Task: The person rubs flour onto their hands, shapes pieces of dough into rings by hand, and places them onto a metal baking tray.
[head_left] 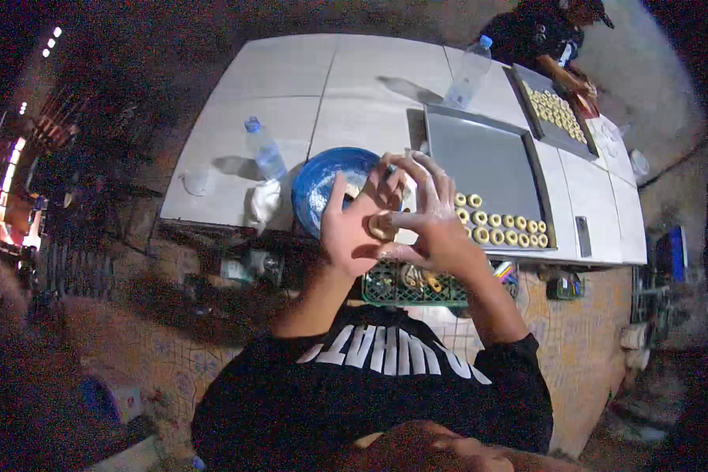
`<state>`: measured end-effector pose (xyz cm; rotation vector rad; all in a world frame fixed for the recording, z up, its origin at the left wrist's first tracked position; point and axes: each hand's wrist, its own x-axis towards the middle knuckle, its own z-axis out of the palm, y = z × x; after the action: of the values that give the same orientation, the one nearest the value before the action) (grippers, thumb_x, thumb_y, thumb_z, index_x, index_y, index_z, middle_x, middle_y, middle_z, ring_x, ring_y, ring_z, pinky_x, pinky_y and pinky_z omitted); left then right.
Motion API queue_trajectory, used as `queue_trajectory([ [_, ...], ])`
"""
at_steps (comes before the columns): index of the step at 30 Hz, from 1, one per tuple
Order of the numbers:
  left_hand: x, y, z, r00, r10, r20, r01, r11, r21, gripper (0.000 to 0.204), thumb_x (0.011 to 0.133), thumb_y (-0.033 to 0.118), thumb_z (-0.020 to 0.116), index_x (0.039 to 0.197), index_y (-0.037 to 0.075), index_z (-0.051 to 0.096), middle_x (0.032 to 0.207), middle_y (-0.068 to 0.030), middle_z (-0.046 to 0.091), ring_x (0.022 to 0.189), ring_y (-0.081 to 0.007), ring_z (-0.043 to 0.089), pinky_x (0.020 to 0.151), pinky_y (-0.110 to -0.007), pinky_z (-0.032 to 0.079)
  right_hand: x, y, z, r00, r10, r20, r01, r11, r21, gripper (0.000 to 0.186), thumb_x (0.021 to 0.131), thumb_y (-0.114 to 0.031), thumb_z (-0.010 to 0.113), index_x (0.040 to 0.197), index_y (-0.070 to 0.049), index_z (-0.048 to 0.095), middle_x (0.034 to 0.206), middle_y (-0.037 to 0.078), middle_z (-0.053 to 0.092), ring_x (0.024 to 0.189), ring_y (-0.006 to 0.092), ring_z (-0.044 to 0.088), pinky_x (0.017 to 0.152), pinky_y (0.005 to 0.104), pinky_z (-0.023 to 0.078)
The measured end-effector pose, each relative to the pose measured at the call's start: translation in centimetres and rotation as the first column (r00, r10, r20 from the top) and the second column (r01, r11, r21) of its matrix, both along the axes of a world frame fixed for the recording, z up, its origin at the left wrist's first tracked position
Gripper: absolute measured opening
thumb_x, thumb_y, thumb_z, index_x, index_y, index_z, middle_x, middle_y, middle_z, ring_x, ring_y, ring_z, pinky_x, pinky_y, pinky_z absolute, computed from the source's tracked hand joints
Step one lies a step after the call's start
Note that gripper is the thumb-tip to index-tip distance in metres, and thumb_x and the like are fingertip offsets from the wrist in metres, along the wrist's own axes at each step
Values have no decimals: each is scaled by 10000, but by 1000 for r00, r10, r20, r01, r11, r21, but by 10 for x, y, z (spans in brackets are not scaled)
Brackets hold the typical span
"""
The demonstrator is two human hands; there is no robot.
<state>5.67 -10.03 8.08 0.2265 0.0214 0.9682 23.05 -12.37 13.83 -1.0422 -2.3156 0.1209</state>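
My left hand [352,232] is turned palm up over the blue bowl [307,189], with a small piece of dough [381,230] resting on it. My right hand [429,224] curves over the left one, its thumb on the dough and its flour-dusted fingers partly hiding the left fingertips. White flour shows inside the bowl. Just right of my hands lies a metal tray [480,157] with several rows of dough rings [495,234] along its near side.
Two plastic bottles [264,153] [466,75], a white cloth [261,204] and a cup [197,181] stand on the tiled table [283,71]. A co-worker [543,39] handles a second filled tray [554,110] at upper right. A green crate [401,289] sits below the near edge.
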Motion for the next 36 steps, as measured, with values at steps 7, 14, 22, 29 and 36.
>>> queue_trajectory([
  [7,24,-27,17,982,89,-167,-114,982,-150,775,1043,702,405,1577,143,454,1409,-81,599,1300,-250,574,1150,-440,434,26,3,3,978,204,-35,-202,977,69,570,785,-708,742,1060,-212,795,1639,183,349,1512,488,267,1152,676,296],
  [14,44,-36,-4,992,118,-53,-123,986,-115,770,1029,734,395,1553,177,484,1440,-80,607,1338,-248,573,1144,-445,445,51,-2,-13,975,224,11,-224,973,59,550,762,-687,770,1083,-241,790,1644,188,362,1500,489,299,1169,659,266],
  [22,74,-20,8,1000,8,-25,-9,999,-52,813,1022,757,368,1522,131,501,1363,-102,649,1214,-283,644,1111,-478,465,71,-5,-7,997,74,34,-79,983,168,559,753,-691,791,1049,-217,789,1613,187,401,1490,476,321,1142,680,272],
  [29,75,3,9,997,-72,35,76,992,-98,801,1015,759,396,1530,153,492,1408,-179,609,1213,-305,638,1085,-477,493,72,1,-10,1000,-3,16,0,985,175,584,786,-706,753,1051,-187,796,1628,168,384,1501,467,284,1158,650,244],
  [36,83,17,1,990,-126,-64,115,980,-161,798,1022,747,385,1548,153,476,1555,-194,508,1184,-290,644,1073,-484,505,78,-4,-16,994,-103,-22,105,974,201,533,773,-682,769,1024,-213,804,1605,180,399,1475,480,302,1154,637,259],
])
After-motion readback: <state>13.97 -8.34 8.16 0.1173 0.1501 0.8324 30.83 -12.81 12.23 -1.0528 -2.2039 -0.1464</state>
